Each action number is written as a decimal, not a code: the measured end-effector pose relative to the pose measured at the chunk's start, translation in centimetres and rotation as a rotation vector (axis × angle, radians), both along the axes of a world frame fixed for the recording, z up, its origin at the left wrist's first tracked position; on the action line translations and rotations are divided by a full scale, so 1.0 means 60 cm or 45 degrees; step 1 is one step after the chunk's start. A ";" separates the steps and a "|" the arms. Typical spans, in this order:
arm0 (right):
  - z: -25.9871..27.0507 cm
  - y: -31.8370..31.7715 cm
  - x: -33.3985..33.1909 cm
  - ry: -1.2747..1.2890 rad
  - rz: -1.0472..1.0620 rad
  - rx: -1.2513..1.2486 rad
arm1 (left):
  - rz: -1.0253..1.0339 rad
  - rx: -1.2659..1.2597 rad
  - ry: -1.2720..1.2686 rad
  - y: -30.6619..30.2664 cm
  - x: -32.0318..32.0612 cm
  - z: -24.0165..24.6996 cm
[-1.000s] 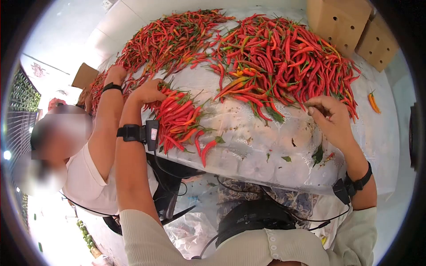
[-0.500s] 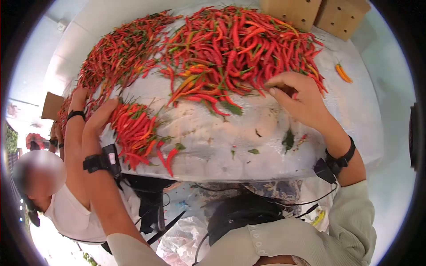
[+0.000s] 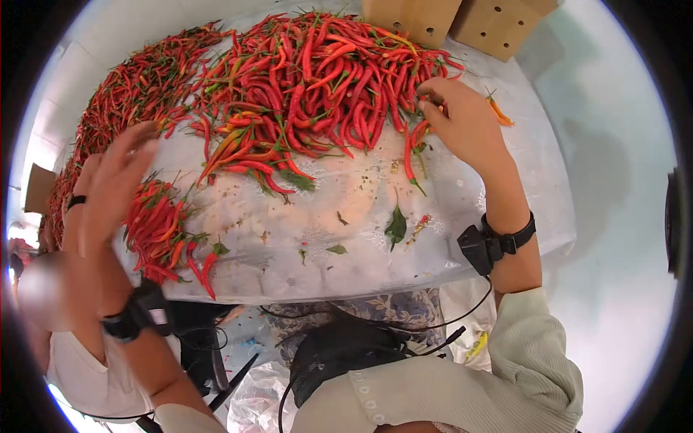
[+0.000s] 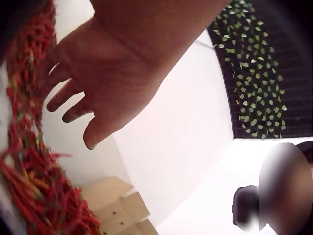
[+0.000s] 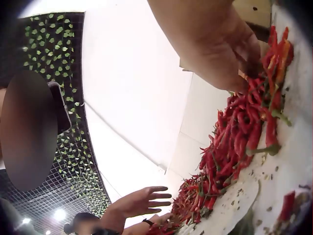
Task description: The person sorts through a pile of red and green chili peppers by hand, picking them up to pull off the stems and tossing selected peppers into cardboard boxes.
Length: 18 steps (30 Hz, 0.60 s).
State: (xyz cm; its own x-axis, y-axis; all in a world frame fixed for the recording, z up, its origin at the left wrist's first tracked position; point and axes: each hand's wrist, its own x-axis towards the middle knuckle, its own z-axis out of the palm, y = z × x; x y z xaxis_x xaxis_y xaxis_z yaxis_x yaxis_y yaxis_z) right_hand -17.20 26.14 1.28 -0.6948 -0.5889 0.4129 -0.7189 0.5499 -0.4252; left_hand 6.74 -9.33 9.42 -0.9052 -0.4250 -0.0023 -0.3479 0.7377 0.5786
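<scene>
My left hand point(image 3: 119, 177), blurred, is raised with its fingers spread and nothing in them. It is above a small heap of red chili peppers point(image 3: 155, 227) near the table's left front; the left wrist view shows the same bare, spread hand point(image 4: 110, 78). At the right edge of the big chili pile point(image 3: 317, 86), my right hand point(image 3: 465, 123) has curled fingers and pinches chili peppers at its fingertips. A few red chili peppers point(image 3: 410, 155) with green stems lie just below it. The right wrist view has that hand point(image 5: 220, 49) bent down into the pile, its fingertips partly hidden.
A second chili heap point(image 3: 137, 94) stretches along the back left. Cardboard boxes point(image 3: 498, 25) with holes stand at the back right, near an orange chili pepper point(image 3: 499, 112). A loose green leaf point(image 3: 395, 227) lies on the white tablecloth point(image 3: 289, 216). Another person sits at the left.
My left hand has lifted off the small heap and opened its fingers. My right hand has moved along the pile's right edge, and a few chili peppers now lie apart below it. The head view has swung right.
</scene>
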 end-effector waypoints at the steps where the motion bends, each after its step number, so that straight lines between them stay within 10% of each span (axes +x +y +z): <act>1: -0.005 -0.004 0.003 -0.005 0.004 0.031 | -0.038 0.009 0.077 0.029 -0.020 -0.021; 10: -0.030 0.005 -0.021 0.100 -0.112 0.155 | 0.579 0.113 0.284 0.041 -0.189 -0.185; 18: -0.039 0.002 -0.025 0.068 -0.014 0.103 | 0.527 0.325 0.458 0.110 -0.218 -0.209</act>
